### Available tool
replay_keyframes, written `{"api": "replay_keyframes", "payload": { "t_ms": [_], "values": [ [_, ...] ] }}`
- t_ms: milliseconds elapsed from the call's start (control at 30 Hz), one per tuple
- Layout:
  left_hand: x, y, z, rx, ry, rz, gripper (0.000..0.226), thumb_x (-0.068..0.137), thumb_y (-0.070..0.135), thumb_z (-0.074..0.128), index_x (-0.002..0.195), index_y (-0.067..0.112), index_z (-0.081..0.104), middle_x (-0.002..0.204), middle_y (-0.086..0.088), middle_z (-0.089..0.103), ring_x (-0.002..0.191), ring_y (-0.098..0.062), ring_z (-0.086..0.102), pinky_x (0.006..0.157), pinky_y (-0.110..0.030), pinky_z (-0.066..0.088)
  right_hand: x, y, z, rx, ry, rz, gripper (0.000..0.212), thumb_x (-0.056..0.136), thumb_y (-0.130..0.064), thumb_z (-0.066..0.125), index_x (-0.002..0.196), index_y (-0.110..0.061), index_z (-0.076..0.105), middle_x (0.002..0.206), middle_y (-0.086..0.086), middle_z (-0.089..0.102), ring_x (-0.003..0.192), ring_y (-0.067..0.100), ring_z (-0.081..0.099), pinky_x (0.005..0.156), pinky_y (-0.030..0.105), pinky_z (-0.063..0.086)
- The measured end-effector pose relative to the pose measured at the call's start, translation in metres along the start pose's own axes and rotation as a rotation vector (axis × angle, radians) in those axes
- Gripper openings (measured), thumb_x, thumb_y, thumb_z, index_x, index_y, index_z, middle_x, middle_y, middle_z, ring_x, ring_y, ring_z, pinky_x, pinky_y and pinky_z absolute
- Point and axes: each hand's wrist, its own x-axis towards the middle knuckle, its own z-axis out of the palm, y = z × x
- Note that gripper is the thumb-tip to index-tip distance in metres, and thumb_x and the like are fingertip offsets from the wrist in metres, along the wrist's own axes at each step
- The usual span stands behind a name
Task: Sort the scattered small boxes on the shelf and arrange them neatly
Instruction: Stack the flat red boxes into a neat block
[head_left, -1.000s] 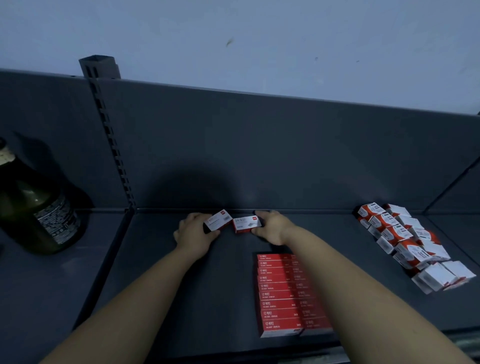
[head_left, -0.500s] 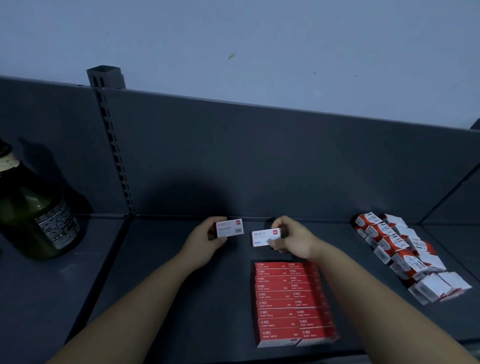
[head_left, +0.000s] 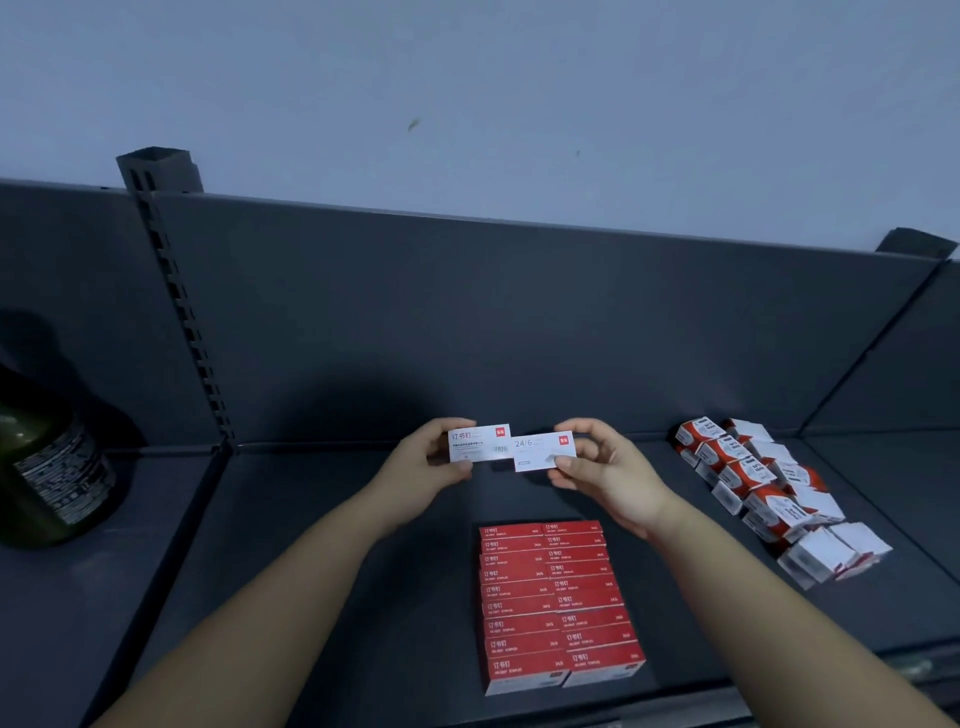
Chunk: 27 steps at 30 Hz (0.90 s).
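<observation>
left hand (head_left: 431, 467) gripping left box (head_left: 478, 442) by its outer end, fingers curled over the top edge, thumb under the bottom edge; white printed face toward camera, red logo in the top corner away from the hand

right hand (head_left: 608, 473) gripping right box (head_left: 543, 451) the same way, fingers on top, thumb on the lower face; "24/6" readable on it

both boxes held up off the shelf (head_left: 311, 545), long sides roughly level; inner ends meet between the two hands, right box sitting slightly lower; looks like overlap or contact there, cannot tell which

red stack (head_left: 556, 603) lies on the shelf below the right hand's wrist, on the near side; two columns side by side, red faces up, rows tight and squared

loose pile (head_left: 769, 493) well apart to the outside of the right hand; red-and-white boxes tilted and leaning on each other, running from the back panel (head_left: 519, 322) toward the shelf's front edge

dark bottle (head_left: 47, 467) far out past the left hand, in the next bay beyond the slotted upright (head_left: 171, 312); label text too blurred to read
</observation>
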Motion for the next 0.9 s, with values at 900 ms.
{"api": "replay_keyframes", "payload": {
  "t_ms": [900],
  "values": [
    [-0.013,0.022,0.017,0.031,-0.053,0.009,0.048,0.087,-0.003,0.067,0.120,0.031,0.062,0.114,0.008,0.071,0.108,-0.004,0.065,0.084,-0.021,0.054,-0.018,0.000,0.006,0.272,0.055,-0.084,0.024,0.092,0.012,0.054,0.096,-0.011,0.058,0.089,0.004,0.063,0.080,0.017,0.065,0.066,0.024,0.053]
  ]
}}
